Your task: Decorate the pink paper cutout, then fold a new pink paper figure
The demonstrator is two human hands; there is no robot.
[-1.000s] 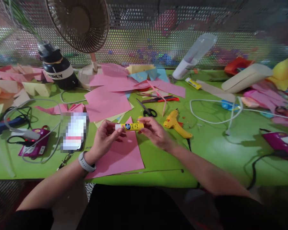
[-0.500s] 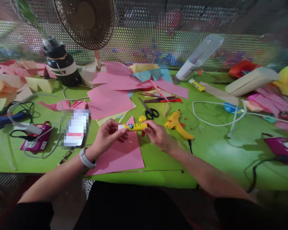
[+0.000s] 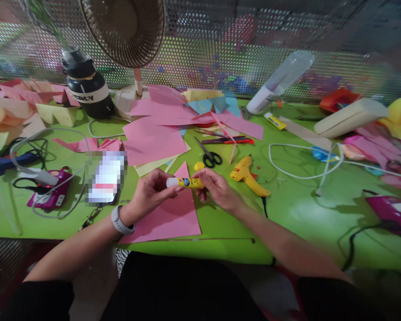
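Note:
A yellow glue stick point(image 3: 189, 183) with a whitish end lies sideways between my two hands, over a pink sheet of paper point(image 3: 177, 216). My left hand point(image 3: 157, 189) pinches its whitish end with thumb and fingers. At the other end, my right hand point(image 3: 217, 189) has its fingers closed round the yellow body. Just beyond the hands sits a small yellow cap point(image 3: 198, 166). Black-handled scissors point(image 3: 210, 156) rest behind it. To the right of my right hand lies a yellow glue gun point(image 3: 249, 176).
Left of my hands are a phone point(image 3: 105, 178), a purple power strip point(image 3: 55, 191) and a blue glue gun point(image 3: 10, 164). Pink sheets point(image 3: 153, 140), a fan point(image 3: 123, 26) and a black jar point(image 3: 90, 91) stand behind. A white cable point(image 3: 287, 174) loops at right.
The glue stick has dropped slightly and tilted, its right end now lower. My right fingers have shifted along and round its yellow end. The view has moved a little.

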